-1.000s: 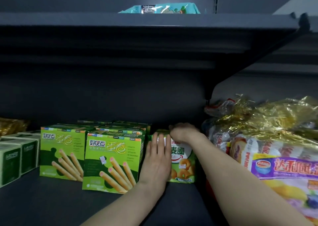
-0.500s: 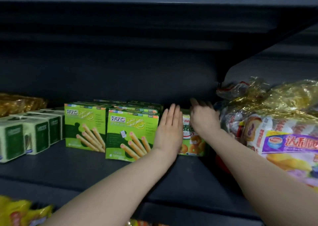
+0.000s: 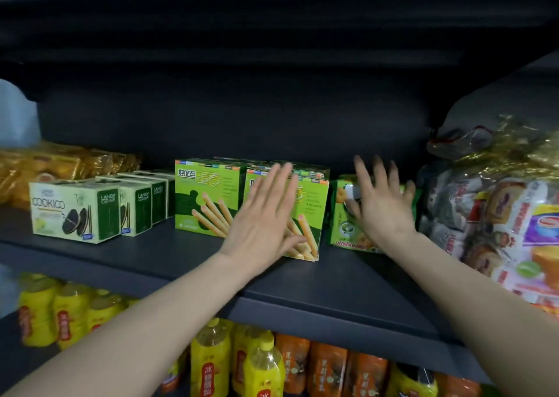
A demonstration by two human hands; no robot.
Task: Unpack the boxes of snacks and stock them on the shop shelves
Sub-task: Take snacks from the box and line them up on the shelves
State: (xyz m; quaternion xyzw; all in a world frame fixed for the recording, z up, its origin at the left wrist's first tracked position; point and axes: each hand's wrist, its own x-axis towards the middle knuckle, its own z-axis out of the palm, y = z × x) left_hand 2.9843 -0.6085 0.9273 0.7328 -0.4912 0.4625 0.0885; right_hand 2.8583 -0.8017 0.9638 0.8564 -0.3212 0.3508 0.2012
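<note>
On the dark shelf (image 3: 332, 278) stand two rows of green egg-roll boxes (image 3: 205, 200). My left hand (image 3: 266, 218) is flat with straight fingers in front of the right-hand box (image 3: 314, 215); whether it touches the box I cannot tell. A green snack packet (image 3: 341, 218) stands just right of that box. My right hand (image 3: 378, 203) is spread open in front of the packet with fingers pointing up, holding nothing.
Pale green COOKICO boxes (image 3: 75, 212) line the shelf's left part, with gold-wrapped packs (image 3: 60, 166) behind them. Large bags of bread in gold and clear wrap (image 3: 499, 215) crowd the right. Yellow and orange drink bottles (image 3: 263, 363) fill the shelf below.
Both hands have drawn back from the packet and spread open. The left hand has shifted left in front of the egg-roll box. The view has pulled back and dropped, showing the lower shelf.
</note>
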